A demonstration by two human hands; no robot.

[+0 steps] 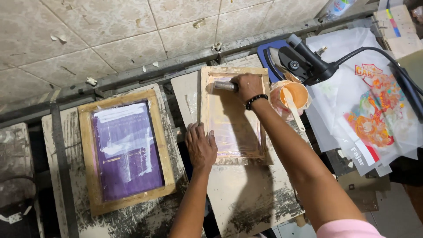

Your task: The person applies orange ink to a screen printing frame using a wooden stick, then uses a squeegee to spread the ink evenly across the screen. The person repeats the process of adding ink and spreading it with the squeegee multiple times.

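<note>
Right hand (248,86) is gripping the squeegee (224,86) at the far end of the wooden printing screen (233,115), fingers clamped round its handle. Left hand (200,146) is lying flat and open, pressing on the screen's near-left frame edge, likely keeping it from sliding on the board (246,194). Hands are apart. An orange ink tub (293,94) with its paddle is sitting just right of the screen, within reach. A second, purple-mesh screen (125,150) is resting on the left board.
</note>
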